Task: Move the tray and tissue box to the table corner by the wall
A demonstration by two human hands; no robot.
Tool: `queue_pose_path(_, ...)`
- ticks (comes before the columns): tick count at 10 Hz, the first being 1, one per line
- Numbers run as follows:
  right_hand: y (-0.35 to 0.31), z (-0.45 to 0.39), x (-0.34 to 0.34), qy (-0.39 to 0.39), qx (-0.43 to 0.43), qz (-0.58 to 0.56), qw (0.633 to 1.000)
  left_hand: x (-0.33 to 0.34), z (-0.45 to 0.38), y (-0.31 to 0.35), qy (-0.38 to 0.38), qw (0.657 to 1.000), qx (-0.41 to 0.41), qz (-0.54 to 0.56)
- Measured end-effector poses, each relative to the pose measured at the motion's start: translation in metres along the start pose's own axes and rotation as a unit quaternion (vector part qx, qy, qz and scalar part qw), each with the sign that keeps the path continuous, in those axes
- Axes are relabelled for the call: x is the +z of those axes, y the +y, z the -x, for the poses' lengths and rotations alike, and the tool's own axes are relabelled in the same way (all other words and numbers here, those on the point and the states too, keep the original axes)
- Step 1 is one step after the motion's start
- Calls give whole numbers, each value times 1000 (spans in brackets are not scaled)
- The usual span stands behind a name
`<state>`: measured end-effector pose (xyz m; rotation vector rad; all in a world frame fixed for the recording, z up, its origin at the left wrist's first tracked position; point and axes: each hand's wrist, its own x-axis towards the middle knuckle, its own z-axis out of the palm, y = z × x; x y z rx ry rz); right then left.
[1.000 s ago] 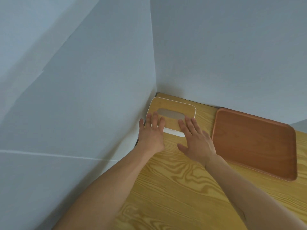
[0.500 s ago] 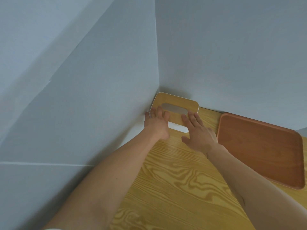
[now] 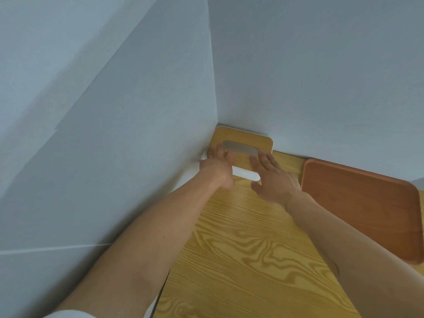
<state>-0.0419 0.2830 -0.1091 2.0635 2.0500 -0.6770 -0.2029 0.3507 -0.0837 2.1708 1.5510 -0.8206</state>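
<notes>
Frame centre, wall corner: white tissue box with wooden lid [image 3: 243, 143], under flat open left hand [image 3: 218, 166] and right hand [image 3: 273, 177]; hard shoving risks pinched fingers.

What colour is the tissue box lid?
Light wood-grain tan, over a white base; the tissue box shows best in the head view.

light: soft, even, dim-bluish | shadows: faint | blur: slight on hands [image 3: 247, 171] | edges: wide-angle bending

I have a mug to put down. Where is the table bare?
Bare wood lies in front of the tissue box and left of the tray, under the forearms. The corner is crowded: box, left hand, right hand.
</notes>
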Motion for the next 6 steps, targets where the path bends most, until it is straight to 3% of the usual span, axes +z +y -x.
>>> queue_pose_path(4, 1, -7, -5, -21, 10, 1, 1000, -11, -6, 0, -35, 999, -1, -7)
queue_pose_path(6, -8, 9, -13, 30, -8, -9, 999, -14, 13, -3, 72, 995, 22, 66)
